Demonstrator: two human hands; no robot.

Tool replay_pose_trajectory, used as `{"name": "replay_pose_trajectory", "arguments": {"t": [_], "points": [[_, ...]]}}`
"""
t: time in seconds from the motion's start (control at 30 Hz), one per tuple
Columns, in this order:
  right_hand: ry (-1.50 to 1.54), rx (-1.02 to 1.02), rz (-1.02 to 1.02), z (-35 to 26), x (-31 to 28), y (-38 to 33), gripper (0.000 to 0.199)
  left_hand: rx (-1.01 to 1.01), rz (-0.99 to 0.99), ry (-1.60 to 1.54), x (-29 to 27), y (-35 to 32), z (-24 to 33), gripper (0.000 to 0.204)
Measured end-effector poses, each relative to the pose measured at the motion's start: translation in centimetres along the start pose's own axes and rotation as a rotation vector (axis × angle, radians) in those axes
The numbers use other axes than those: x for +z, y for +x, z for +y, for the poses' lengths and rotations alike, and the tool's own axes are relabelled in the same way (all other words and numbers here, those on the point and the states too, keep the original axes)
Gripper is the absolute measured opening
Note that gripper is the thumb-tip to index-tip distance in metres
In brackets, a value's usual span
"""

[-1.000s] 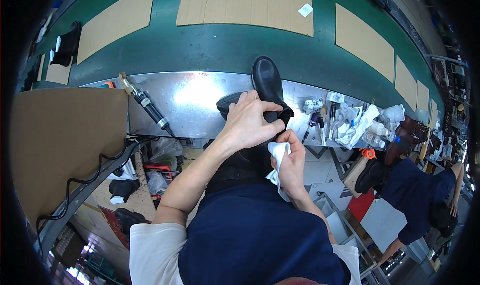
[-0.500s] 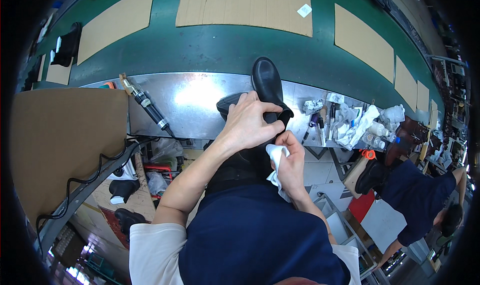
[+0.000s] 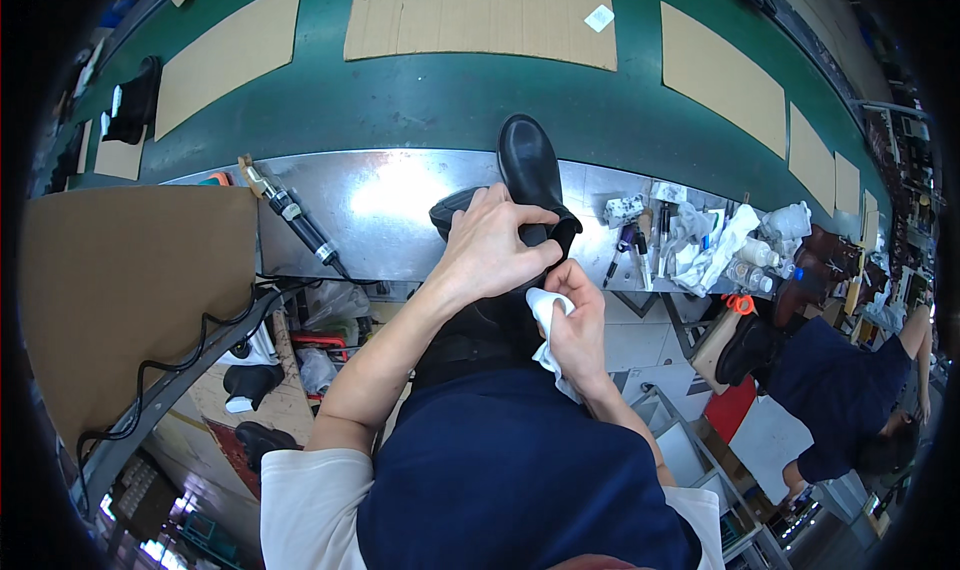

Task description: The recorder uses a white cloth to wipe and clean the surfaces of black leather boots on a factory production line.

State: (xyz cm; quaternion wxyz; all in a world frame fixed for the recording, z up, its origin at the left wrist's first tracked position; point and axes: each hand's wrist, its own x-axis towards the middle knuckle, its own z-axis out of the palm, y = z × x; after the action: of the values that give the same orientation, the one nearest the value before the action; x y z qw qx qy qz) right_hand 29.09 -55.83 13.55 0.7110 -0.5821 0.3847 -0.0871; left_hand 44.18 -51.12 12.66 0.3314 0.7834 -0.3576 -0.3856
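Here, at left, we see a dull dark piece (image 3: 452, 212) over the steel bench (image 3: 385, 245); beside it, the left hand (image 3: 497, 240) curves, thumb and forefinger bowed apart at the black shoe (image 3: 527, 160). We find that shoe glossy, smooth, round-toed, its toe overlapping the green tabletop (image 3: 430, 105). The right hand (image 3: 577, 325) pinches a crumpled white cloth (image 3: 545, 310).

sleeves (image 3: 315, 500): short, white; torso garment (image 3: 525, 470): navy blue; legwear (image 3: 470, 345): black; fingers (image 3: 535, 215): bare
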Motion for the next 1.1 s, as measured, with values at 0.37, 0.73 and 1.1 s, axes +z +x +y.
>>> {"name": "replay_pose_trajectory", "arguments": {"t": [0.37,0.73,1.1], "points": [[0.87,0.136,0.067,2.6,-8.6,0.9,0.006,0.019,0.019,0.004,0.6,0.0,0.6,0.043],[0.49,-0.217,1.074,11.8,-41.6,-2.3,0.031,-0.077,-0.095,-0.186,0.3,1.6,2.7,0.043],[-0.682,-0.466,1.077,18.8,-37.5,-1.1,0.046,-0.156,-0.071,-0.22,0.6,2.4,3.8,0.041]]}}
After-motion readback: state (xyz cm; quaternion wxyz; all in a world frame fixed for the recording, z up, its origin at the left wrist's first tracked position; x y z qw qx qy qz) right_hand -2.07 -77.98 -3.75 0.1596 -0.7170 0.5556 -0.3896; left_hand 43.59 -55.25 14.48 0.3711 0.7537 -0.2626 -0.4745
